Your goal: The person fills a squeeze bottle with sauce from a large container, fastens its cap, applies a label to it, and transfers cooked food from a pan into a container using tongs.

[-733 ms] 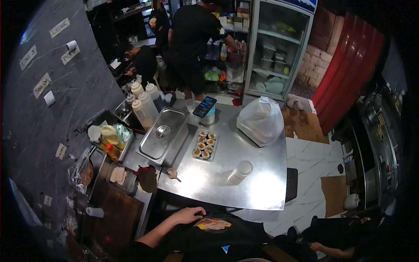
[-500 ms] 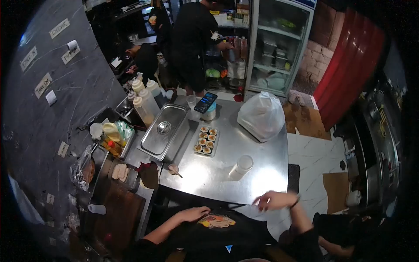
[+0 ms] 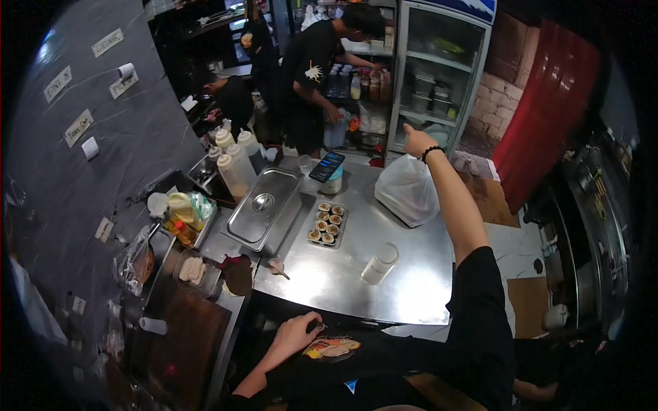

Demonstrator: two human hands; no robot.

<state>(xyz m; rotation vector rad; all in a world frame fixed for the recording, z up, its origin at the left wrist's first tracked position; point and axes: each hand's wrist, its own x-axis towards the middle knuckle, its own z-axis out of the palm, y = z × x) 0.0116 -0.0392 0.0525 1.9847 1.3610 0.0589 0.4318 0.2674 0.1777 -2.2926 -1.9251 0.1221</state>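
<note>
Right hand (image 3: 415, 142) is pointing above a bulging white plastic bag (image 3: 404, 195), gripping nothing. Left hand (image 3: 295, 335) is lying half-curled off the silvery steel tabletop's (image 3: 343, 274) near edge, grip unclear to me. Bag is sitting near the right edge; black beaded bracelet (image 3: 431, 152), catching, could be dragging it off.

Right arm (image 3: 460, 202) stretched forward, right grip (image 3: 420, 142) pointing, left grip (image 3: 296, 333) low, curled.

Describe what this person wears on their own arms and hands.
The right hand is ungloved, with a dark, beaded-looking bracelet at the wrist and a black sleeve ending near the elbow. The left hand shows no glove.
</note>
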